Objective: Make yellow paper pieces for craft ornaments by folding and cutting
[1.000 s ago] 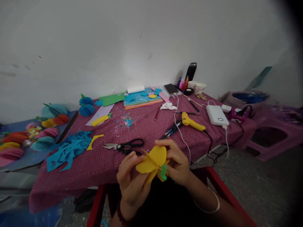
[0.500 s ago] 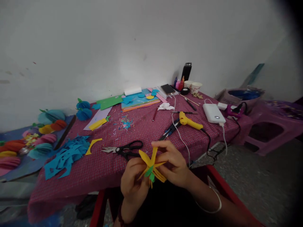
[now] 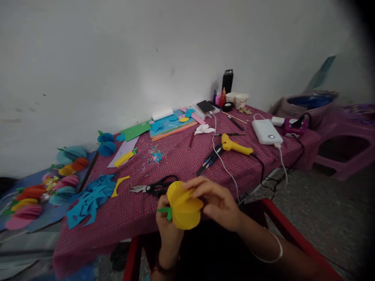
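Note:
A yellow paper pumpkin [image 3: 186, 212] with fanned, rounded folds is in front of me, tilted so its green paper stem and leaves [image 3: 166, 211] point left. My left hand [image 3: 168, 230] is closed around its left side, partly hidden behind it. The fingers of my right hand [image 3: 221, 201] rest on the upper right folds, with the thumb by the right edge and a fold between them. Just beyond my left hand, black-handled scissors [image 3: 152, 187] lie on the checked tablecloth [image 3: 178, 164].
Blue paper scraps [image 3: 93, 199] and a yellow offcut [image 3: 119, 184] lie left. Finished paper pumpkins [image 3: 66, 191] fill a board at far left. A yellow glue gun [image 3: 236, 146], a utility knife [image 3: 209, 160], a white power bank [image 3: 266, 132] and cables are on the right.
The pumpkin has turned from stem facing me to stem pointing left, showing its rounded folds. My right hand has shifted along its upper right edge. The view has swung slightly left.

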A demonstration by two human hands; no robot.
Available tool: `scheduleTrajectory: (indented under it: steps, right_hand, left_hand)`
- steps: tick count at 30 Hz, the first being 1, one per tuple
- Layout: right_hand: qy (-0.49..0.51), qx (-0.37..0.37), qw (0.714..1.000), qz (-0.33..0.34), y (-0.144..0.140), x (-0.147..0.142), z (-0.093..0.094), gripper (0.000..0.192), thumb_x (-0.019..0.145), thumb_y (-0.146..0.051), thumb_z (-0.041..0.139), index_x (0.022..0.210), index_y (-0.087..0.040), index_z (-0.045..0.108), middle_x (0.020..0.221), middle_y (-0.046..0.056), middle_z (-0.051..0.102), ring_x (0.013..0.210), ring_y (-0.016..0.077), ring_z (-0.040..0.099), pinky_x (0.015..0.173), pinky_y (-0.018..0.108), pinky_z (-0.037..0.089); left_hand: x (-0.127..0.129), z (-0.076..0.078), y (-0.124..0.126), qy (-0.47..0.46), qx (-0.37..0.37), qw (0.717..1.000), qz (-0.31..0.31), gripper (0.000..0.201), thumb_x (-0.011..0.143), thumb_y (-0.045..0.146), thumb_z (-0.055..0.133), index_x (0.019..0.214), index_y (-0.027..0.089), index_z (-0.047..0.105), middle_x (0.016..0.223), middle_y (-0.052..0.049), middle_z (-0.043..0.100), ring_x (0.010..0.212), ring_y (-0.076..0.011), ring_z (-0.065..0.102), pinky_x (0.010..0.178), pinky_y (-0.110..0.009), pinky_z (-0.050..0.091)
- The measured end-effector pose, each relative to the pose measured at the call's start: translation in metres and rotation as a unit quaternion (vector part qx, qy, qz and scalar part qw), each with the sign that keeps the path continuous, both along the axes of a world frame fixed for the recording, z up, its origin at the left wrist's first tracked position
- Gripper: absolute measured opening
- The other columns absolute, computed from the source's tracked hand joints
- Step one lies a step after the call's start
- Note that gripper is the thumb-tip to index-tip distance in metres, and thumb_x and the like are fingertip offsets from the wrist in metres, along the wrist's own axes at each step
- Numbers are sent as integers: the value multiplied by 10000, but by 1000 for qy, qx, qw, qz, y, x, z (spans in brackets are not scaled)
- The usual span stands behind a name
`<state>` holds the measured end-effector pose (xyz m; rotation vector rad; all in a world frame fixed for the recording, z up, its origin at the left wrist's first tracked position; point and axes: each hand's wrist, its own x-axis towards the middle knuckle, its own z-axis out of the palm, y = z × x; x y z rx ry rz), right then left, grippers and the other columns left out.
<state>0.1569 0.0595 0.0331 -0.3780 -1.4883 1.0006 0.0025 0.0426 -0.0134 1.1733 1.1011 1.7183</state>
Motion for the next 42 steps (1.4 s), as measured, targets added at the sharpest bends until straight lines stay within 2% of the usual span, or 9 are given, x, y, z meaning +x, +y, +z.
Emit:
scheduleTrajectory:
  steps: [3,6,10,14,17,20,25,29,42]
  right_hand:
    - [33,-111,993,-31,5,3,-3,205,911,-389,583,1001,-214,640,952,69,689,882,174,666,754,305,551]
    - [-8,-134,990,-43,8,4,-4,173,878,-364,636,930,-202,665,831,27,681,742,133,646,669,250,538]
    - [3,-125,992,-13,8,3,-5,146,883,-335,631,948,-208,666,866,22,681,781,125,647,696,248,540]
    - [39,-138,989,42,6,-2,-8,138,884,-273,631,1016,-233,646,906,10,672,819,113,646,728,241,536]
    - [45,-153,986,54,6,-6,-11,238,869,-249,643,1104,-247,607,925,7,651,815,111,635,722,241,521]
    - [34,-157,986,40,7,-9,-13,375,833,-258,679,1187,-253,556,927,4,607,787,115,602,688,241,499]
    - [8,-170,984,46,9,-10,-11,541,740,-276,758,1222,-255,515,980,7,579,816,130,564,714,261,467]
    - [-4,-187,982,43,10,-8,-6,549,709,-258,772,1199,-243,526,883,-26,542,710,104,509,639,235,422]
    - [-37,-176,982,59,11,-6,-8,539,749,-217,722,1258,-261,551,815,-42,505,628,81,439,559,216,361]
  left_hand:
    - [-3,-2,5,-153,-99,980,-77,336,656,410,804,912,248,660,866,11,719,708,-160,681,612,-269,557]
    - [-5,0,10,-218,-149,960,-96,362,676,449,780,945,221,697,841,-18,741,654,-166,687,529,-247,541]
    - [-5,3,12,-222,-143,959,-107,252,687,413,787,854,232,731,741,13,735,568,-121,653,508,-205,525]
    - [-10,-1,16,-208,-119,951,-196,168,774,444,721,903,338,740,871,31,751,733,-135,684,637,-229,564]
    - [-15,-6,20,-186,-103,935,-285,209,846,458,637,1040,415,702,1025,21,740,769,-127,674,497,-160,507]
    - [-14,-7,21,-200,-94,916,-334,228,865,402,627,1083,400,692,1040,4,730,697,-91,649,396,-100,426]
    - [0,2,13,-355,-138,858,-345,203,821,200,671,977,313,735,971,14,744,666,-46,642,481,-59,461]
    - [11,6,8,-441,-202,815,-315,327,851,37,543,996,264,731,966,0,750,633,-39,647,499,-68,475]
    - [14,-3,9,-431,-229,812,-319,349,875,60,531,1057,295,713,1044,11,736,835,-85,682,520,-84,480]
